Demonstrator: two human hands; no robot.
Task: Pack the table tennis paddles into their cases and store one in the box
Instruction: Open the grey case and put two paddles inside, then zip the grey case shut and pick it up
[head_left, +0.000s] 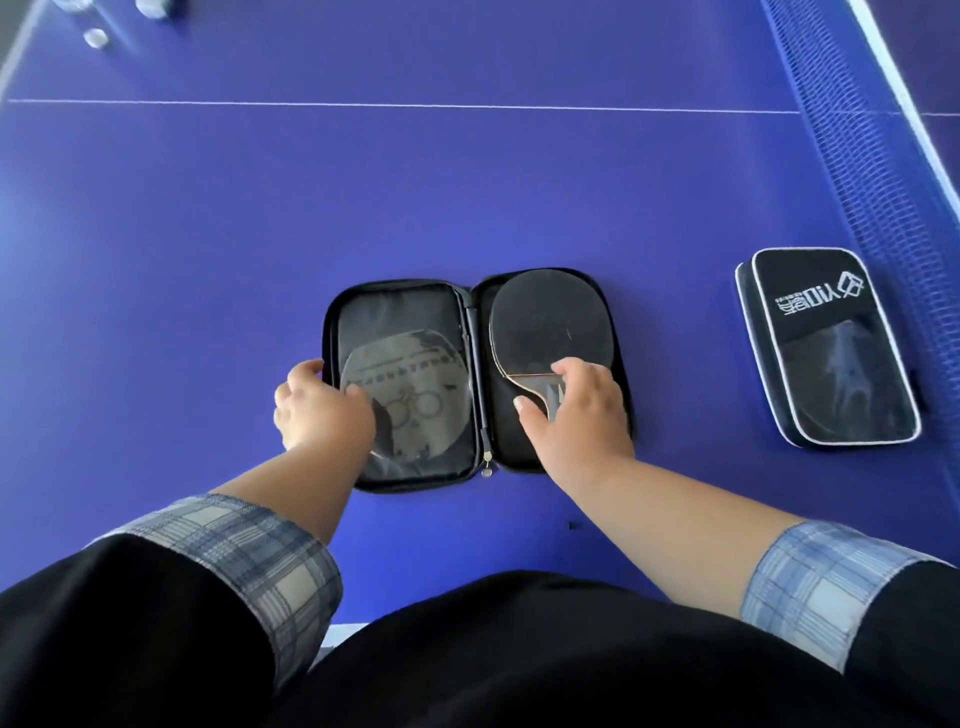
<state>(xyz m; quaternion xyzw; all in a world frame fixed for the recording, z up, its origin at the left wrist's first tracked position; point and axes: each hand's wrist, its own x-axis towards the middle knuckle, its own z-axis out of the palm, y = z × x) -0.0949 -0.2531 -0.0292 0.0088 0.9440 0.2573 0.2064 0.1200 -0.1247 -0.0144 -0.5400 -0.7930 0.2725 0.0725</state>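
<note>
A black zip case (400, 306) lies open flat on the blue table. In its right half rests a black-faced paddle (545, 327), blade away from me, handle toward me. My right hand (571, 415) covers and grips that handle. The left half holds a clear printed film sheet (415, 384) behind a mesh pocket. My left hand (317, 410) grips the case's left edge, fingers curled over it. A second black case (826, 343) with white piping and a white logo lies zipped shut to the right. No box is in view.
The blue net (852, 156) with its white top band runs along the right side, close to the closed case. A white line (415, 105) crosses the table farther away. Small pale round objects (96, 37) sit blurred at the far left corner.
</note>
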